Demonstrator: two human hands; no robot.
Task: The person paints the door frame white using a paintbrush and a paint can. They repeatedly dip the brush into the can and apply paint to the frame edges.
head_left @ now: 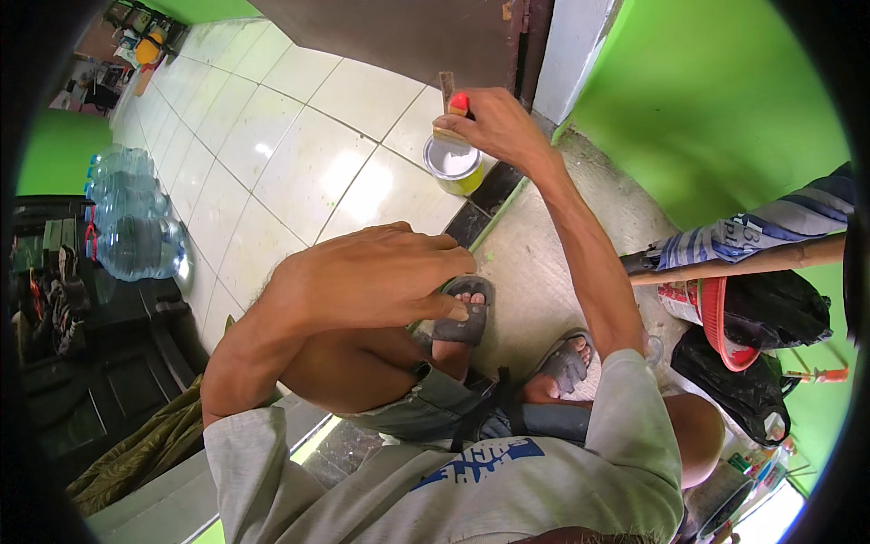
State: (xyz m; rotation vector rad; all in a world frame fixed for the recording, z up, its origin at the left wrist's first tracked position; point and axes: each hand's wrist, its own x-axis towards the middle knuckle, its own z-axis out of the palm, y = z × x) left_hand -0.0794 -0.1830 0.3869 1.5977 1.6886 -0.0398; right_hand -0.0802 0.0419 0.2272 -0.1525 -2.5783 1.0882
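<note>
- We are taking the round, open can with the yellow-green side and pale rim [469, 183] as our landmark; it is standing on the white glazed tile floor [299, 172], just beside the black threshold strip [497, 188].
- Our right hand [497, 127] is closing around a brush-like tool with a brown strip, a red part and a tan lower edge [450, 136], and is holding it over the far side of the can.
- Our left hand [385, 276] is hanging nearer to us than the can, its thumb and fingers loosely parted; we are seeing nothing in it.
- We are judging that 1 step is in hand: dipping or loading the tool in the white contents. We are not managing to tell whether its tan edge is touching them.
- The next move, as we are reading it, is calling for a light press against the rim to shed the excess, then a level lift clear of the can.
- The flat brown door [399, 36] is standing beyond the can, and the smooth bright green wall [707, 100] is rising to its right.
</note>
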